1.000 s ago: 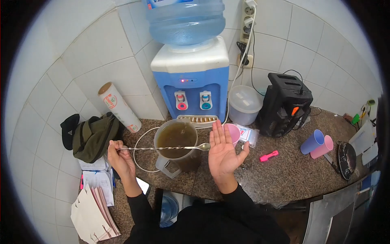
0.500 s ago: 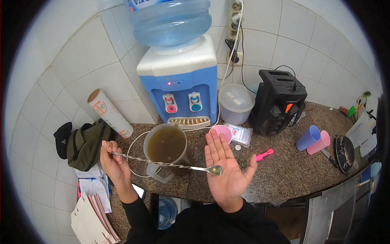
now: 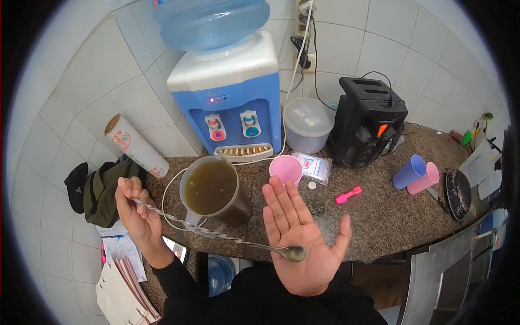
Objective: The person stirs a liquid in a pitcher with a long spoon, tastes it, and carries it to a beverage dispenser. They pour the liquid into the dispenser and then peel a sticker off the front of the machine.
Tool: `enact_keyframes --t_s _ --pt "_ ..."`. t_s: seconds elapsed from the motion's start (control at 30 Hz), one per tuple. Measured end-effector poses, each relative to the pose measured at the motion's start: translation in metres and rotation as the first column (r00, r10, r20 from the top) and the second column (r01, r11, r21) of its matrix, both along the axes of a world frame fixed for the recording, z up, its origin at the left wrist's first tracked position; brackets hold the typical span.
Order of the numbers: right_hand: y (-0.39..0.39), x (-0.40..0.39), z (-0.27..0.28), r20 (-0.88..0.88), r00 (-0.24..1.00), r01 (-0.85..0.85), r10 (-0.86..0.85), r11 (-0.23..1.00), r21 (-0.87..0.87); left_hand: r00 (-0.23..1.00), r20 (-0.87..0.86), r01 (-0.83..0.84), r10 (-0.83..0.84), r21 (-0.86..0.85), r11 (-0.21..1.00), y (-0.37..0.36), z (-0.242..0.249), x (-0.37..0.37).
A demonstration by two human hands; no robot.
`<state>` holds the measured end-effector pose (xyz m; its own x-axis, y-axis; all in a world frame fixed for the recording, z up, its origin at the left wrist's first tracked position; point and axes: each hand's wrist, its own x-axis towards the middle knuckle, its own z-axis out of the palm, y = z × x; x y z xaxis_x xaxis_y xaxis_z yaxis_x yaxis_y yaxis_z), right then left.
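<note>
My left hand (image 3: 140, 219) pinches the end of a long twisted-handle spoon (image 3: 216, 234). The spoon slants down to the right, and its bowl overlaps the palm of my right hand (image 3: 303, 244). That hand is turned palm up, its fingers stretched out and the thumb apart. A clear pitcher (image 3: 238, 203) of cloudy brownish-green liquid (image 3: 208, 187) stands on the counter behind the spoon, its handle towards me. Just beyond my right fingertips is a pink cup (image 3: 286, 169).
A blue water dispenser (image 3: 230, 111) stands behind the pitcher, beside a lidded tub (image 3: 309, 124) and a black speaker (image 3: 368, 122). On the counter lie a pink marker-like item (image 3: 348, 195), a plastic packet (image 3: 315, 168) and a pan (image 3: 459, 195). Blue (image 3: 410, 172) and pink (image 3: 423, 180) cups lean together rightward.
The spoon's bowl has moved down and slightly right, from near my finger bases to the palm. My left hand has shifted left, and the whole view has tilted slightly.
</note>
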<state>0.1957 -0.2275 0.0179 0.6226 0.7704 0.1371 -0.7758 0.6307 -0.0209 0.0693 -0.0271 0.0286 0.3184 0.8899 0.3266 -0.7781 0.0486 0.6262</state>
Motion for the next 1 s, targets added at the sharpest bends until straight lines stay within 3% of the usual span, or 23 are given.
enact_keyframes --t_s 1.0 --pt "-0.016 -0.011 0.013 0.012 1.000 0.004 -0.003 1.000 -0.030 0.990 0.101 0.072 -0.098 0.236 0.969 -0.012 0.035 -0.015"
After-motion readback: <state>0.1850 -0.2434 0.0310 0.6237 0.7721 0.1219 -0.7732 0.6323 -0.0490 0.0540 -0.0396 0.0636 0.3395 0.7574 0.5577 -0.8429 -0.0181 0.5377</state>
